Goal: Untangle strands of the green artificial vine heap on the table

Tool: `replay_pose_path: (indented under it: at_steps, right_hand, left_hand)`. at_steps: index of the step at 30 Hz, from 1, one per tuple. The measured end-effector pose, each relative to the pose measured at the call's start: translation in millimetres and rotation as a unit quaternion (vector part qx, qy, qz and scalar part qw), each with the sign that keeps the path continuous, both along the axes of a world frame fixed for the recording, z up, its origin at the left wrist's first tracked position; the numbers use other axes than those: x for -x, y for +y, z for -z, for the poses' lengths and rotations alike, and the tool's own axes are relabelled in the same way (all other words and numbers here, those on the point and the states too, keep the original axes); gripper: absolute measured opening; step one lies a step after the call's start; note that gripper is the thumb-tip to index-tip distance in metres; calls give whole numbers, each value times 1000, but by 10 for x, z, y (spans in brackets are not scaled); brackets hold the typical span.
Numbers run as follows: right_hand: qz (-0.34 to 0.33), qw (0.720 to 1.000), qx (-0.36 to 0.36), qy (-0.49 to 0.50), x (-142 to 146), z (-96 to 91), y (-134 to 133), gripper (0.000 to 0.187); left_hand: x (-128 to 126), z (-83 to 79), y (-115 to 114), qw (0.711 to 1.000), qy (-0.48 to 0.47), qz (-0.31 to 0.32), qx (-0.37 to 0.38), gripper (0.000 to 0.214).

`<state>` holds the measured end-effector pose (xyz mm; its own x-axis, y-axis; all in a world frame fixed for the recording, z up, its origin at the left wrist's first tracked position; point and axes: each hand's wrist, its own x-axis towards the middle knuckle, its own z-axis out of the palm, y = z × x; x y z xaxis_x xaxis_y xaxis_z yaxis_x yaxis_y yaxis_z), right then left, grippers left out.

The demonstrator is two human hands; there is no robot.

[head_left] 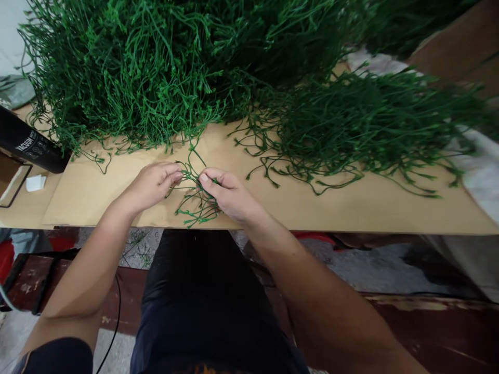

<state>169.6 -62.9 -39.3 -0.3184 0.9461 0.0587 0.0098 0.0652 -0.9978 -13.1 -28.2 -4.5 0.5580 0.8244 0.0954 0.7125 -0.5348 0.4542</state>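
Note:
Between my hands, near the front edge of the cardboard-covered table (pixel 351 208), is a small bunch of green plastic stems (pixel 197 210) with forked tips. My right hand (pixel 222 189) is closed around the bunch, thumb on top, and loose ends stick out below and to the left. My left hand (pixel 158 182) pinches thin stem tips on the bunch's left side. One stem rises from the bunch toward a tall heap of the same green stems (pixel 136 78) behind my hands. A lower pile of stems (pixel 351 124) lies to the right, tips pointing toward me.
At the left edge stands a black vacuum flask (pixel 33 143) beside a small white piece of paper (pixel 36 183). Pale cloth (pixel 479 166) hangs at the right, below a brown cardboard piece (pixel 460 49). Under the table a dark red bench (pixel 429 322) spans the floor.

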Motion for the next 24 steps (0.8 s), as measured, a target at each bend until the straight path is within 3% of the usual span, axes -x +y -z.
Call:
replay_pose_path:
  at_steps: [5,12,15,19,21,22,24]
  right_hand:
    - [-6,997,-59,-46,45,-23,11,34]
    - [27,997,-42,-56,116,-27,46,34]
    - [8,998,-42,-56,61,-43,-13,33]
    - [-7,1000,-6,-15,-30,-28,-84,29]
    - [14,1000,5,2,-20,-15,-71,29]
    - [23,1000,-2,-2,0,-13,-54,28]
    - [36,999,-30,-27,56,-17,-15,28]
  left_hand:
    - [-16,-37,68,992,86,-53,-70,20]
    - [-145,-80,265,981,130,-83,-117,17]
    - [71,-108,369,973,136,-138,-122,10]
    - [705,-197,408,940,115,-299,-115,17]
    - [903,-268,365,941,88,-309,-109,27]
    - [917,-313,335,951,26,-296,-88,27]
    - [751,-422,274,963,-70,-250,-78,28]
